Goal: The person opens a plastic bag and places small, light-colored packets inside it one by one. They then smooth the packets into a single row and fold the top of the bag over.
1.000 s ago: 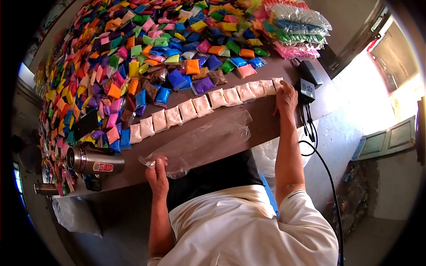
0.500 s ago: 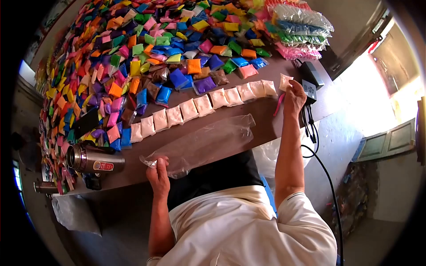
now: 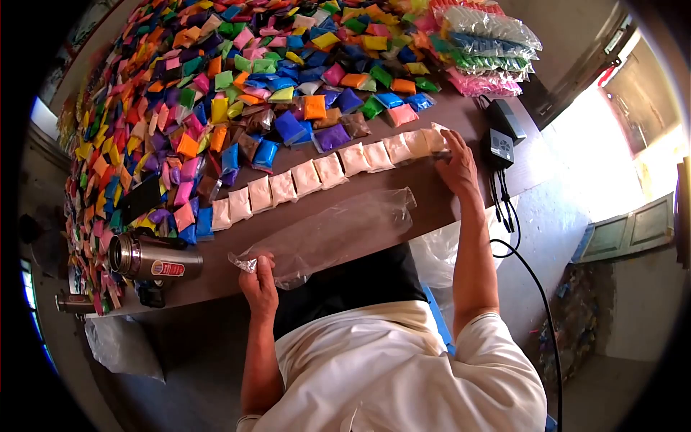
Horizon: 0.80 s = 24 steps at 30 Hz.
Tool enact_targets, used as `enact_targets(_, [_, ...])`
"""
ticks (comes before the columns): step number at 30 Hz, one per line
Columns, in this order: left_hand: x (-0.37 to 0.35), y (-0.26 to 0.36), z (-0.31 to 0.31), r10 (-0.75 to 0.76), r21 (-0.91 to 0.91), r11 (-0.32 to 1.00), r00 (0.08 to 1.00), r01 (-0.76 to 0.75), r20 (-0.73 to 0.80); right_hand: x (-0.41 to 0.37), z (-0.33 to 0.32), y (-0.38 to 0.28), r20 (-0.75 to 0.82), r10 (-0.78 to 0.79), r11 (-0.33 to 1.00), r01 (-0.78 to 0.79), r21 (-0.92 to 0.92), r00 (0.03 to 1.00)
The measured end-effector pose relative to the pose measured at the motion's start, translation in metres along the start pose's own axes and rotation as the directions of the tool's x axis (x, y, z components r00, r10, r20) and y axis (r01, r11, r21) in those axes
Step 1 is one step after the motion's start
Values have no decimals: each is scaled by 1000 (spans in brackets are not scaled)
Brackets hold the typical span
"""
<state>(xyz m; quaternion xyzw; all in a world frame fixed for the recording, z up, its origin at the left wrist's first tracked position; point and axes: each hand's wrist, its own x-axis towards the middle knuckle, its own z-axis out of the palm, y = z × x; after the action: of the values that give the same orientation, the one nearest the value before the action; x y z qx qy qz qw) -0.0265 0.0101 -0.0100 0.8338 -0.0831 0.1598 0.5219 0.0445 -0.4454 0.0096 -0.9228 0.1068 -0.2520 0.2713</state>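
My left hand (image 3: 260, 283) pinches the gathered left end of a long clear plastic bag (image 3: 338, 234), which lies flat along the table's near edge. Beyond the bag, several pale cream packets (image 3: 306, 178) form a slightly curved row. At the right end of that row is my right hand (image 3: 459, 167), its thumb and fingers apart around the last packet (image 3: 434, 137) and touching it. The fingers partly cover this packet, and the packets beside it look slightly blurred.
A big heap of colourful packets (image 3: 314, 108) covers the back and left of the table (image 3: 425, 189). Stacked filled bags (image 3: 489, 47) stand at the back right. Dark boxes with cables (image 3: 498, 147) sit at the right edge, and a steel flask (image 3: 156, 258) lies at the left.
My right hand has moved left and slightly down, from holding a cream packet off the row's end to touching the end packet with fingers apart. My left hand and the bag stay nearly still.
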Motion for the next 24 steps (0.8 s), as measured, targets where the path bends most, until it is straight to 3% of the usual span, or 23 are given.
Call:
enact_targets(2, [-1,-1,0,10,1,1000,1000,-10,-5,1,-1,-10,22,9,987,-5,-159,1000])
enact_targets(5, [-1,-2,-2,-6,17,1000,1000,6,6,4,2,-17,-40,-36,974,26,-224,999])
enact_targets(9, [-1,-1,-1,-7,5,1000,1000,7,5,11,11,-5,-45,-82,980,73,-184,996])
enact_targets(12, [0,0,0,-5,15,1000,1000,5,-1,16,18,7,-142,-70,977,38,-212,987])
enact_targets(15, [-2,0,0,-15,22,1000,1000,15,-6,17,11,9,-216,-16,997,0,-74,976])
enact_targets(16, [-2,-2,0,4,16,1000,1000,-4,-4,17,3,8,-112,181,970,-159,182,977])
enact_targets(17, [-3,-3,0,22,10,1000,1000,-22,0,15,-3,6,37,345,853,-330,404,938])
enact_targets(18, [-3,-4,1,20,8,1000,1000,-20,3,12,-5,4,73,369,678,-322,661,927])
enact_targets(19, [-3,-4,1,20,16,1000,1000,-21,1,8,-11,-6,71,372,680,-324,658,925])
enact_targets(20, [-2,-4,2,22,23,999,1000,-22,-1,5,-17,-17,171,416,377,-341,861,893])
enact_targets(21, [-2,-4,2,22,20,1000,1000,-22,2,3,-23,-28,281,419,22,-319,948,864])
enact_targets(24, [-2,-4,2,46,23,999,999,-46,1,-6,-32,-41,338,334,-40,-345,938,880])
